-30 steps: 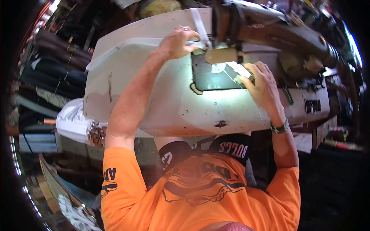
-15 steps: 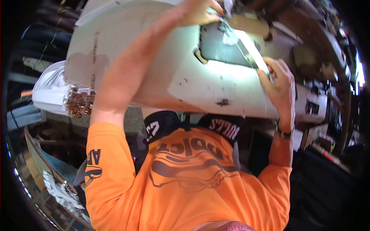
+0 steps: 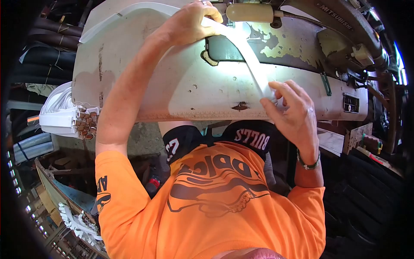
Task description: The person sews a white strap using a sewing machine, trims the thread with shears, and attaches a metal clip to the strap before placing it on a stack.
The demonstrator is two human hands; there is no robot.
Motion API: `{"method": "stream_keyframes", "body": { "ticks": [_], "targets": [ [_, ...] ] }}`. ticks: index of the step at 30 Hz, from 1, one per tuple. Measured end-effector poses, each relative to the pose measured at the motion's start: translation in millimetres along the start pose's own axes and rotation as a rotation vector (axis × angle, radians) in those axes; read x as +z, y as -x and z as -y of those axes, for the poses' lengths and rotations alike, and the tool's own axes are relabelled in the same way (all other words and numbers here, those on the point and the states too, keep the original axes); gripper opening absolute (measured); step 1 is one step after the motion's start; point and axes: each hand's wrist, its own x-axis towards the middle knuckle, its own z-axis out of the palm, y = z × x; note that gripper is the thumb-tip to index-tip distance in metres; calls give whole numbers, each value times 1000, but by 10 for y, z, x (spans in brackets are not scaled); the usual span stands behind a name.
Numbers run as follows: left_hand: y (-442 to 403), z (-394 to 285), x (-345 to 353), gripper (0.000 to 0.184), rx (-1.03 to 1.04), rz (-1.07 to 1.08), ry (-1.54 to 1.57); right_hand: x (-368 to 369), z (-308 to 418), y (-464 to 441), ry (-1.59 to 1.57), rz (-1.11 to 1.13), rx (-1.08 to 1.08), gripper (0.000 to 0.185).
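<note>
white strap [image 3: 252, 60] curves across the bench [image 3: 142, 86], passing by the left hand [image 3: 194, 21] and beneath the lamp [image 3: 250, 13], then slanting over the dark plate [image 3: 224, 48] to the right hand [image 3: 295, 110]. the right hand pinches its near end between thumb and fingers, above the bench's front edge. the left hand's thumb and forefinger sit on either side of the strap, just beside the lamp; with the glare there, i can't tell whether they grip it. the sewing machine [image 3: 340, 17] stands beyond the right hand, and a white bundle [image 3: 62, 112] hangs at the bench's left end.
</note>
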Motion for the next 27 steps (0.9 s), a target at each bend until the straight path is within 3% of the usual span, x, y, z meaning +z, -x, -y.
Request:
{"method": "stream_keyframes", "body": {
  "ticks": [3, 7, 11, 14, 18, 22, 24, 27],
  "targets": [
    [95, 21, -17, 36, 202, -112, -301, 88, 179, 9, -37, 26, -24, 31],
    [291, -228, 122, 26, 67, -375, -360, 231, 337, 59, -82, 49, -78, 35],
    [505, -867, 277, 31, -427, -199, -191, 335, 434, 90, -28, 92, -41, 39],
    [533, -929, 491, 35, -371, -378, -279, 347, 458, 50, -62, 75, -109, 35],
    [505, -919, 612, 38, -466, -441, -238, 99, 256, -193, -27, 167, -184, 27],
    [495, -952, 642, 39, -493, -454, -188, -3, -323, -858, 22, -94, -239, 16],
    [464, -945, 620, 39, -481, -434, -155, 18, -559, -1178, 52, -76, -171, 14],
    [364, -882, 554, 38, -443, -402, -107, 83, -810, -1557, 123, -91, -390, 12]
  ]
}}
